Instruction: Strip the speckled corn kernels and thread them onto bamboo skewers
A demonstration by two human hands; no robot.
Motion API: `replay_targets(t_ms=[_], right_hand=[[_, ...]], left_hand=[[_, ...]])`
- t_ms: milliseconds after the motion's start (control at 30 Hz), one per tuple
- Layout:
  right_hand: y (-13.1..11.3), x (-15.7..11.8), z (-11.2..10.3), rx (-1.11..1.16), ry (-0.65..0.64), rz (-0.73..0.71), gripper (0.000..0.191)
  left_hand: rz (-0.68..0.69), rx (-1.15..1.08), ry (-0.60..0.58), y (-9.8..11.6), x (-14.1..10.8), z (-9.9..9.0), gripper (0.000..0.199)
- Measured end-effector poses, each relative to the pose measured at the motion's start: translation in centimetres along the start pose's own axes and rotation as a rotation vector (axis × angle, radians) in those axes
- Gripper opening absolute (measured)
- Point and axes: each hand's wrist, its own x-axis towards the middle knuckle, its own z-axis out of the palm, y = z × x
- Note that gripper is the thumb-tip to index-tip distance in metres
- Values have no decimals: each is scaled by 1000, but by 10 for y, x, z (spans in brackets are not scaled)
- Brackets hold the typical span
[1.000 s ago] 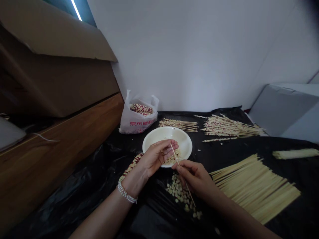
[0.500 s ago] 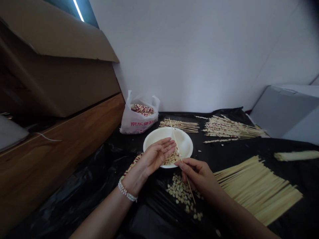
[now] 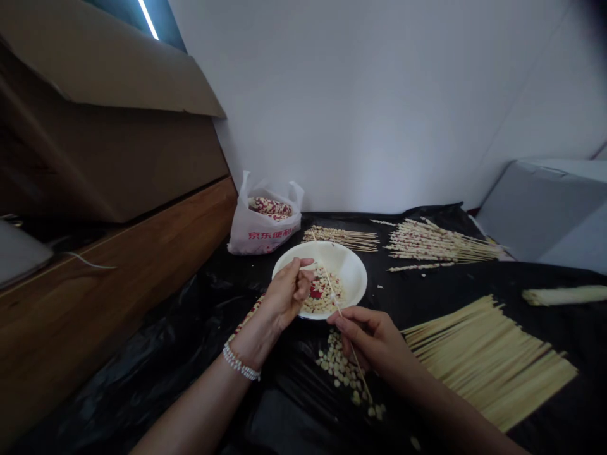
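Observation:
My right hand [image 3: 367,335] pinches a thin bamboo skewer [image 3: 355,354], which slants up over the bowl. A small pale piece sits partway along it, just above my fingertips. My left hand [image 3: 290,291] is over the left side of the white bowl [image 3: 356,278], palm turned up and fingers curled in; whatever it may hold is hidden. Pale and red corn kernels [image 3: 327,287] lie in the bowl. Below my right hand, loose pale kernels [image 3: 339,366] are spread on black plastic sheeting [image 3: 279,404]. A speckled corn cob [image 3: 249,316] shows partly behind my left wrist.
A white plastic bag [image 3: 260,237] holds speckled corn cobs. Behind the bowl lie skewers threaded with kernels [image 3: 341,237], with a larger threaded bundle [image 3: 427,243] farther right. Bare skewers [image 3: 493,360] fan out at right. A cardboard box [image 3: 118,145] stands left, a white box [image 3: 554,208] right.
My left hand has gone from flat, outstretched fingers to curled ones and drawn slightly left, uncovering more kernels in the bowl. The skewer's upper end has tilted left.

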Motion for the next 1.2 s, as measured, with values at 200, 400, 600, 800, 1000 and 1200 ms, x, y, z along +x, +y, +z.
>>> replay_targets(t_ms=[200,400,600,800,1000,1200], right_hand=[[1,0,0,2,11,10,38],[4,0,0,16,5,6,37],[2,0,0,6,-7,6,37],[2,0,1,4,4,4,36],[0,-1,2,15,-18,24,41],[1,-1,2,52,-40,45,41]], left_hand=[[132,215,132,4,-4,-2,28],[9,129,47,0,-2,-3,38],[2,53,4,-3,-4,2,31],[35,53,2,-2,-4,4,16],[23,116,-82,0,-1,-2,18],[-40,32,-30,3,3,-4,28]])
